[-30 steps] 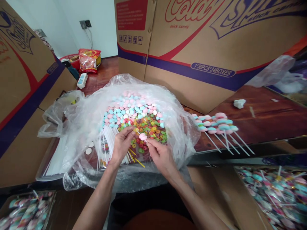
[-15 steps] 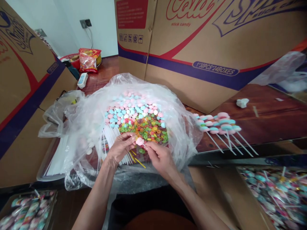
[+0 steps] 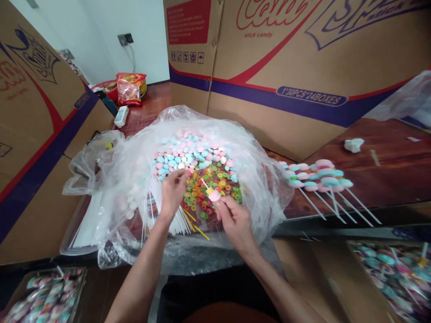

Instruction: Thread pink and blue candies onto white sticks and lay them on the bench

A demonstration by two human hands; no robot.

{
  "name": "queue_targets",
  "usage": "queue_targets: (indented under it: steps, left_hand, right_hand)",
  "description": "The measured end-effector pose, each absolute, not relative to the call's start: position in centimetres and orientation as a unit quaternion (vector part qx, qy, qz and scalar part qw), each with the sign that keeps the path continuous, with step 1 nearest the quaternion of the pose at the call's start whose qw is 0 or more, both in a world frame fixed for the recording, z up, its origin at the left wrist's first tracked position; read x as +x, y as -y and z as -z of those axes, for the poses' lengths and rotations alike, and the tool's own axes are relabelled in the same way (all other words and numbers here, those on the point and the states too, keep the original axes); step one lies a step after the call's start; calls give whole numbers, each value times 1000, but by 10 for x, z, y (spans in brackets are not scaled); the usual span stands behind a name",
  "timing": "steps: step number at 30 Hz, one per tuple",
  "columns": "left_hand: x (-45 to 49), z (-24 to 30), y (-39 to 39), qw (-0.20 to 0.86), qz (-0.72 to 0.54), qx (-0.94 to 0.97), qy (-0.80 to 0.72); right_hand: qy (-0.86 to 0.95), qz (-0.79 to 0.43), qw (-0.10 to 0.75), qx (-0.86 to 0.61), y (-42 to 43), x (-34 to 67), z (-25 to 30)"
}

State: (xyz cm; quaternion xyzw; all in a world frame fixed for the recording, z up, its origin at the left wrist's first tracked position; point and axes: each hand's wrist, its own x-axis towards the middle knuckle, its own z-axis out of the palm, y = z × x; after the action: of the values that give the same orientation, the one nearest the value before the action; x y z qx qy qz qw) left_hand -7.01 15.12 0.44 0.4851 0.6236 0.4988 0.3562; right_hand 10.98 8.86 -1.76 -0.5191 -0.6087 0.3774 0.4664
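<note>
A clear plastic bag (image 3: 134,166) lies open in front of me, holding pink, blue and white candy discs (image 3: 188,150), small coloured candy rings (image 3: 215,179) and a bundle of white sticks (image 3: 158,206). My right hand (image 3: 235,222) pinches a white stick carrying a pink disc and a yellow ring (image 3: 213,194). My left hand (image 3: 173,190) reaches into the candy pile, fingers curled at the edge of the discs and rings; whether anything is in them is hidden.
Several finished candy sticks (image 3: 319,179) lie in a row on the brown table (image 3: 387,170) to the right. Big printed cardboard boxes (image 3: 303,67) stand behind and to the left. Trays of wrapped lollipops (image 3: 397,273) sit at both bottom corners.
My left hand let go of the stick and moved up into the candy pile. My right hand now holds the stick alone, with a yellow ring above the pink disc.
</note>
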Motion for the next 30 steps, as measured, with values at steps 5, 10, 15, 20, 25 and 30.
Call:
queue_targets:
  steps: [5, 10, 15, 20, 25, 30]
  left_hand:
    - [-107, 2, -197, 60, -382, 524, -759]
    - [-99, 5, -209, 3, -264, 537, -801]
    - [-89, 1, -207, 2, -209, 518, -830]
    - [-89, 5, -208, -10, -229, 509, -830]
    - [-89, 9, -214, 3, -244, 497, -833]
    - [-98, 11, -210, 66, -379, 481, -788]
  right_hand:
    - [585, -422, 460, -518, -85, 110, 33]
    - [579, -434, 452, -522, -84, 107, 40]
    - [592, -423, 440, -526, -83, 107, 37]
    - [602, -412, 441, -523, -82, 107, 36]
    - [608, -403, 450, -516, -82, 108, 37]
    - [612, -403, 451, -510, -81, 109, 36]
